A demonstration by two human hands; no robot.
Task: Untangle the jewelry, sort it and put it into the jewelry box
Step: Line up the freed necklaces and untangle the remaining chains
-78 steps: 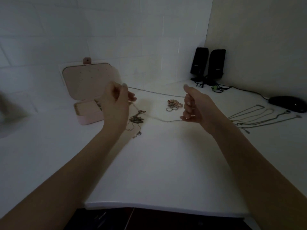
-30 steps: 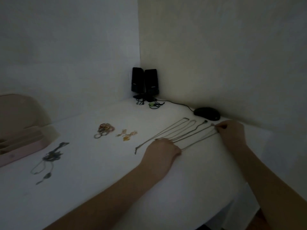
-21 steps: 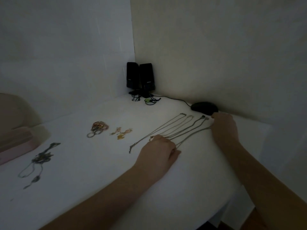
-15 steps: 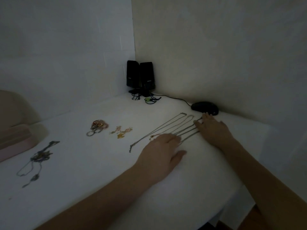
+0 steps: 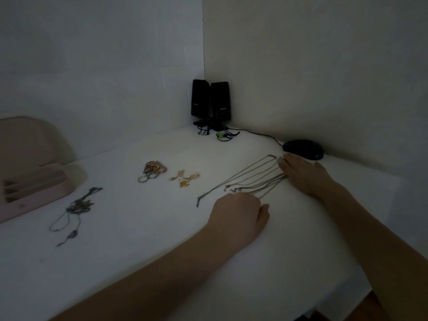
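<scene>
**Laying out the freed chains, right of centre**

The straightened necklaces [image 5: 252, 179] lie side by side right of centre on the white table [image 5: 143, 239]. Long axis runs diagonally, from lower left near the left hand up to the upper right by the right hand; the chains fan slightly toward the lower-left ends.

Left hand [image 5: 238, 214] rests palm down at the near ends, fingers fairly straight, thumb out to the right, seemingly pressing the tips. Right hand [image 5: 301, 174] lies flat over the far ends, fingers extended toward upper left. Neither hand grips anything that I can see; the two are well apart, one at each end of the bundle.

Judgement: the step is smoothing the chains parallel. Best done with light pressure, pinning one end while the other hand draws along the axis, so strands do not cross again.

Outward: earrings [image 5: 185, 178] and a pile of rings [image 5: 152, 171] sit at centre. A still-knotted dark tangle [image 5: 77, 208] lies lower left, beside the open pink jewelry box [image 5: 34, 193] at the left edge.

Far corner: black speakers [image 5: 210, 103]; a mouse [image 5: 303, 149] just beyond the right hand.
</scene>
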